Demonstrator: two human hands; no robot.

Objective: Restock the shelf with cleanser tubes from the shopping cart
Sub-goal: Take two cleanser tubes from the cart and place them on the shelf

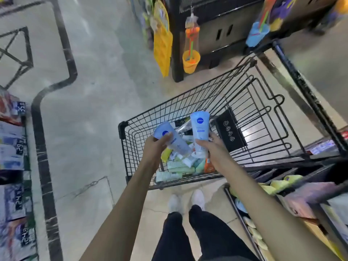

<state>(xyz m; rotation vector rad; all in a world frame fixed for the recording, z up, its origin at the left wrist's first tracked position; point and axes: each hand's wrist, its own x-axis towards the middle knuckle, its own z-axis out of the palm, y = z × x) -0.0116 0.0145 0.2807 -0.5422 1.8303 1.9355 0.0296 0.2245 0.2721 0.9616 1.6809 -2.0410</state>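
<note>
Both hands over the cart (188, 102): left hand (153, 143) grips a tilted tube (175, 140), right hand (210, 146) grips an upright tube (200, 127).

Bare forearms, black trousers (188, 238), white shoes (197, 198).
</note>
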